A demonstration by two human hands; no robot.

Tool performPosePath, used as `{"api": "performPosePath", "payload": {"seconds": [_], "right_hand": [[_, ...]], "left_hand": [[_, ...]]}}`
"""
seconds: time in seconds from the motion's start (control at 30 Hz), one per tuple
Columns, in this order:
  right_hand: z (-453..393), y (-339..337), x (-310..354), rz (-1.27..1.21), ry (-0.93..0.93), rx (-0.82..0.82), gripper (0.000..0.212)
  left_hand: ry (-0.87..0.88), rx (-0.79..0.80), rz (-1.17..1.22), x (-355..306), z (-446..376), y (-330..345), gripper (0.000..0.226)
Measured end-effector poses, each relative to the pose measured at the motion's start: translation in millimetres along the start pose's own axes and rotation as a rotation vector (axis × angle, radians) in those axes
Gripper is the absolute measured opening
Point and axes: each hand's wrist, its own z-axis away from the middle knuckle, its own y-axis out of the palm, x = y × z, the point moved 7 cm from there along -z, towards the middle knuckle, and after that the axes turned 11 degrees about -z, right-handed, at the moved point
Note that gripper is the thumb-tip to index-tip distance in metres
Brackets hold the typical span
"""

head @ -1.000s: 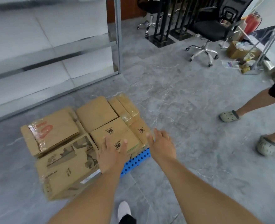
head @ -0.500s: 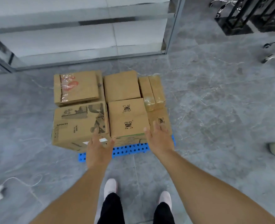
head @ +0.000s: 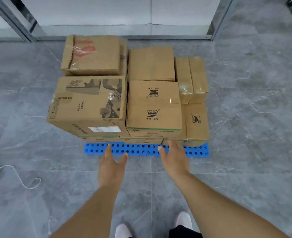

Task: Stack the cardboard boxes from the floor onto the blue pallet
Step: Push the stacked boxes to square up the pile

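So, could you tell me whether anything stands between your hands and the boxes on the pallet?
Nothing visible does. The left hand and right hand hover open before the stacked cardboard boxes, over the blue pallet edge.

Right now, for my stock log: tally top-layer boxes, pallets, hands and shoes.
Top-layer boxes: 7
Pallet: 1
Hands: 2 (left hand, right hand)
Shoes: 2
Total: 12
Lower boxes partly hidden, uncounted.

Grey marbled tile floor [head: 245, 117] carries a blue perforated pallet [head: 136, 151] — cardboard boxes [head: 153, 107] stacked on it. White cable [head: 21, 179] with plug lies on the floor, left — well apart from the pallet.
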Motion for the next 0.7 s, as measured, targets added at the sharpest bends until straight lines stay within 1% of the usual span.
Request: {"api": "performPosePath", "payload": {"seconds": [0.17,0.3,0.4,0.53,0.6,0.7], "right_hand": [[-53.4,66.0,-49.0,0.032,-0.006,-0.039,0.05],[-103.9,109.8,-93.6,0.02,-0.005,-0.105,0.046],[-137.9,134.8,-117.6,0.006,-0.039,-0.166,0.037],[-162.6,147.9,-139.8,-0.089,-0.054,-0.249,0.03],[-163.9,148.0,-147.6,-0.118,-0.039,-0.28,0.029],[-160.9,156.0,-146.8,-0.121,-0.051,-0.258,0.018]], "left_hand": [[-0.035,-0.025,0.072,41.6,-66.0,68.1,0.075],[0.003,-0.077,0.14,61.8,-128.1,124.0,0.073],[0.036,-0.135,0.217,71.6,-163.5,159.2,0.069],[0.077,-0.201,0.247,79.9,-186.4,186.8,0.069],[0.085,-0.186,0.253,80.9,-186.9,193.3,0.069],[0.072,-0.149,0.266,85.5,-182.1,199.1,0.071]]}}
